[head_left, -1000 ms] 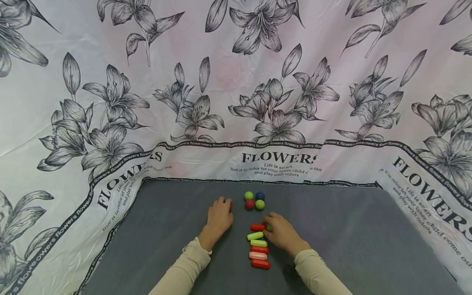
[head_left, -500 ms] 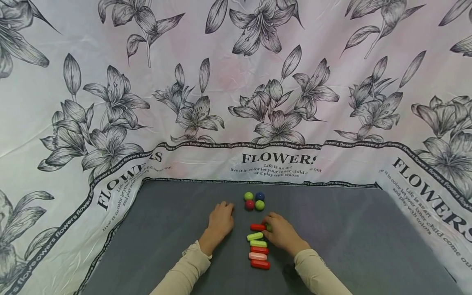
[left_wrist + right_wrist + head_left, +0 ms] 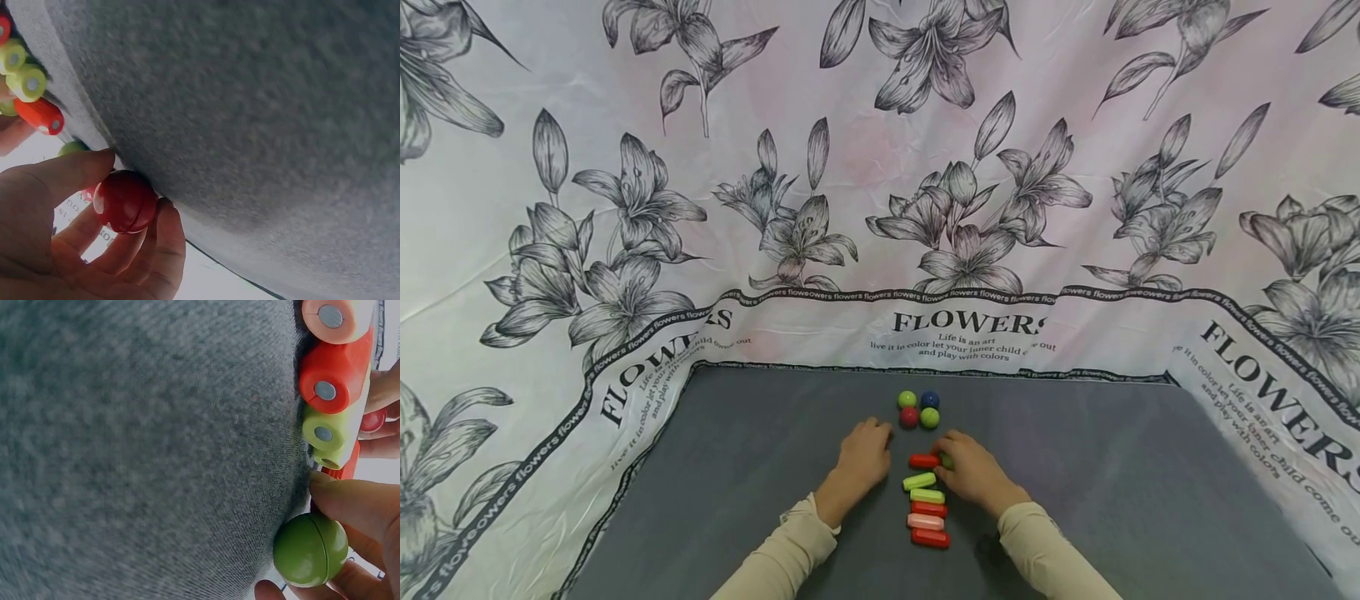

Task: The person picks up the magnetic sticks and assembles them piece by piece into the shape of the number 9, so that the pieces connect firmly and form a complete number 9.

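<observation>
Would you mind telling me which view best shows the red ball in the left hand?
The left wrist view: there the red ball appears large, close and almost whole. The right wrist view shows it small, near the right edge and partly covered; in the head view the left hand hides it.

Lt. beige long slvs (image 3: 775,557) w/ creased cuffs (image 3: 809,522) nr wrists, both hands (image 3: 863,457) (image 3: 970,468) bare.

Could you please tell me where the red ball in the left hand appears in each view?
Head: not visible, hidden by the left hand.
Left wrist: lower left, red ball between thumb and fingers.
Right wrist: near the right edge, above mid-height, red ball partly covered.
Shared landmark: the pair of yellow-green bars.
</observation>
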A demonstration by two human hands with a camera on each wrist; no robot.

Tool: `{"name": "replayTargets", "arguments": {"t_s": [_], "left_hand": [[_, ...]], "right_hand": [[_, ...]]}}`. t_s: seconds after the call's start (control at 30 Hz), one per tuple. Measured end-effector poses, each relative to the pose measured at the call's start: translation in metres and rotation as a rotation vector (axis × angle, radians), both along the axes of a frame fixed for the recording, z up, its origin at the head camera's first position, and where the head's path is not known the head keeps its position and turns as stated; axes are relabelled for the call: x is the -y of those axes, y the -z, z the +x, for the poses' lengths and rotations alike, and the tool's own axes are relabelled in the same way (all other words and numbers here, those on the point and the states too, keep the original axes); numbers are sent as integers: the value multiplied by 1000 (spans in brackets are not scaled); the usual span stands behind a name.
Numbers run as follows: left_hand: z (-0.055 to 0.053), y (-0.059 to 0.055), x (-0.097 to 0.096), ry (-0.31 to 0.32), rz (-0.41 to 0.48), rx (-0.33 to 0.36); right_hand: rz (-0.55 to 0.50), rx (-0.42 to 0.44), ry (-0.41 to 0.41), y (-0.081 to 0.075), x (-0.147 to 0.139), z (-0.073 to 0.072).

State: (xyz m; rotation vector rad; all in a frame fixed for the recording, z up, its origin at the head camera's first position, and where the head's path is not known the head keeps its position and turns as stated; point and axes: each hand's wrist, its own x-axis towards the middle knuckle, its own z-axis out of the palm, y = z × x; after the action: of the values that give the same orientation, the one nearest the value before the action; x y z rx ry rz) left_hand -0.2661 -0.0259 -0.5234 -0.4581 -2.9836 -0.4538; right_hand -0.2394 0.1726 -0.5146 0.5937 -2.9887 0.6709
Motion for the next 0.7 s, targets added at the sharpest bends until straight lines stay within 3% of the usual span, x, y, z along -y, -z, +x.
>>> {"name": "replayTargets", "arguments": {"t_s": [0.17, 0.4, 0.7], "left_hand": [[4, -2, -3, 21, 28, 22], [8, -1, -4, 61, 53, -4], [9, 0, -8, 88, 64, 10]], "right_hand": [[1, 2, 21, 0, 1, -1], [0, 9, 49, 0, 3, 0], [-4, -10, 40, 1, 3, -1]]}}
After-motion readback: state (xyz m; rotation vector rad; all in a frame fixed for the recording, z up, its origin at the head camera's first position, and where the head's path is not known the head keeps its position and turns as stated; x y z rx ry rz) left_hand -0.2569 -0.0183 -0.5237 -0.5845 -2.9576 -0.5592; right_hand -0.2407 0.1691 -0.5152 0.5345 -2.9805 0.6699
